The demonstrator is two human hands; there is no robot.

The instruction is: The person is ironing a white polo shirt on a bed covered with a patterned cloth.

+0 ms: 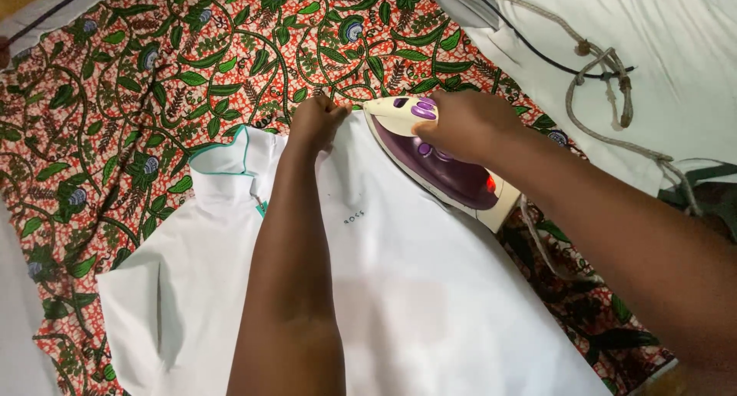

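1. Right hand (464,123) is wrapped around the handle of a purple and cream iron (441,162), fingers curled tight round it. The iron sits soleplate down on the top edge of a white shirt (414,288), nose pointing up-left.
2. Left hand (316,121) is just beside the iron's nose, fingers bunched together and pinching the shirt's edge to hold it flat.
3. The shirt lies spread out on a red cloth with green leaf print (153,66); its collar with teal trim (230,154) is left of the left arm.
4. A cord (606,66) runs over a white sheet (675,28) at top right, well apart from the hands.
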